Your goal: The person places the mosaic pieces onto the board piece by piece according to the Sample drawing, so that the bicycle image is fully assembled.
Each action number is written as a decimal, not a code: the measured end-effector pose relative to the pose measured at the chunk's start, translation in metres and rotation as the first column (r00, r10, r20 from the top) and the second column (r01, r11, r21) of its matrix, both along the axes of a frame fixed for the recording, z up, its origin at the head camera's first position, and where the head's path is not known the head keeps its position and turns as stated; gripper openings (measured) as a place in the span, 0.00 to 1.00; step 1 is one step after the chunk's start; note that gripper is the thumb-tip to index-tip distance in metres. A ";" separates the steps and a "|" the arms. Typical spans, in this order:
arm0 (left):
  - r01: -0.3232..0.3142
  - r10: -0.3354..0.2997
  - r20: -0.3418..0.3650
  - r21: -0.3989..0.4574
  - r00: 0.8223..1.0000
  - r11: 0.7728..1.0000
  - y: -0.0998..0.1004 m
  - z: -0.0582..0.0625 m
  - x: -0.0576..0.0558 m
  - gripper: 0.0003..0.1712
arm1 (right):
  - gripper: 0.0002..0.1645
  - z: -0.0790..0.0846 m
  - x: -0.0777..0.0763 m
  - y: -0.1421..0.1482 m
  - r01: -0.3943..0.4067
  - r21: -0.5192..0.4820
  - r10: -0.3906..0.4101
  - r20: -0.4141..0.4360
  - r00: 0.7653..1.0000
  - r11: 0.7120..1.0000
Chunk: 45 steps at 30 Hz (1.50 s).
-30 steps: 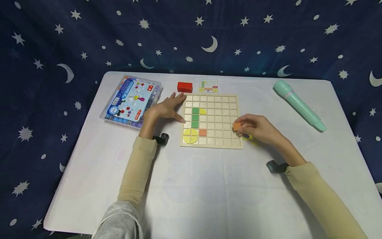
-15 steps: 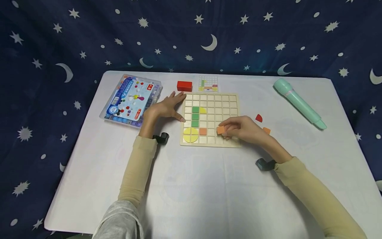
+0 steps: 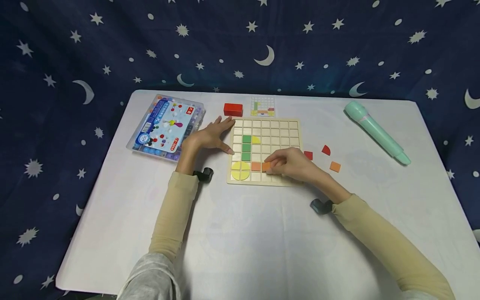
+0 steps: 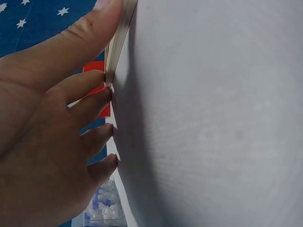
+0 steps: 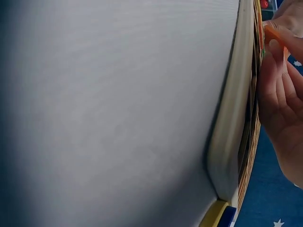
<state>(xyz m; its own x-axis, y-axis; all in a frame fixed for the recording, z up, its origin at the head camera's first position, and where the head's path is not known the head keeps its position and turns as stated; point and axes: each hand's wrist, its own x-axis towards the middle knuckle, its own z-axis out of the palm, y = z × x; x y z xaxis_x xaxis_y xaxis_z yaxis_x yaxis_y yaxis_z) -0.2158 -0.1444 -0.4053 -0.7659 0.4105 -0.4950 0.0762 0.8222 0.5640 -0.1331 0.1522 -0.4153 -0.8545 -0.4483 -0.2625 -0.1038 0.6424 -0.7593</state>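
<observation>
My right hand (image 3: 290, 163) pinches an orange square tile (image 3: 266, 166) over the wooden grid board (image 3: 277, 132). In the right wrist view this orange tile (image 5: 273, 35) looks tilted between thumb and fingers. It sits just right of a salmon-orange tile (image 3: 256, 166) lying in the grid. At the board's left edge my left hand (image 3: 208, 137) rests with fingers spread, thumb and fingertips touching the rim. A column of green tiles (image 3: 246, 147), a yellow quarter piece (image 3: 256, 140) and a yellow circle of quarter pieces (image 3: 240, 171) also lie on the board.
Right of the board lie a red square (image 3: 308, 155), a red quarter piece (image 3: 326, 150) and an orange tile (image 3: 335, 166). Behind are a red block (image 3: 233, 110) and a pattern card (image 3: 263, 106). A bead box (image 3: 165, 127) stands left, a mint-green microphone-shaped object (image 3: 376, 132) right.
My right hand has carried the orange tile leftward from the board's right edge to beside the salmon-orange tile. Loose pieces on the right have come into view. My left hand stays put.
</observation>
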 end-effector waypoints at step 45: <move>-0.008 0.008 -0.005 0.000 1.000 1.000 -0.001 0.000 0.001 0.67 | 0.16 -0.001 0.008 0.061 0.033 0.078 -0.019 -0.175 0.984 0.996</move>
